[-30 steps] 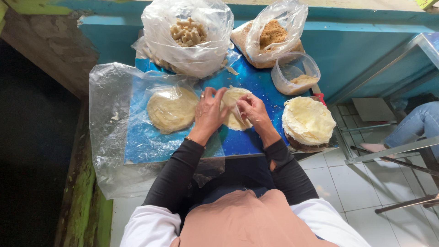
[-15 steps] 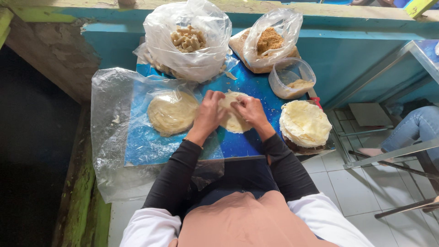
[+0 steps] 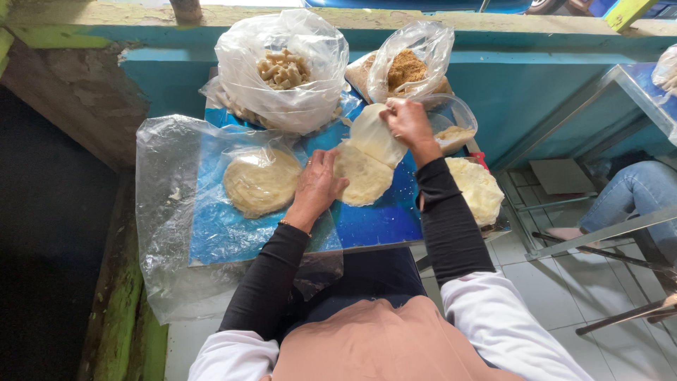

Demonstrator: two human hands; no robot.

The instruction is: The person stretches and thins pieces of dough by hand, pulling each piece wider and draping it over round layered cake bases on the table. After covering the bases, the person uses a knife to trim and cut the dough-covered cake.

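The left hand presses flat on a dough round mid-table; the right hand pinches and lifts a thin sheet near the far edge.

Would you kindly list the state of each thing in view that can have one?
Left hand: flat, pressing the lower wrapper.
Right hand: pinching the top wrapper's edge.
Top wrapper: half peeled up from the lower wrapper.
Lower wrapper: flat on the blue board.
Wrapper stack: under clear plastic.
Big bag: open, holding pale chunks.
Small bag: open, holding brown crumbs.
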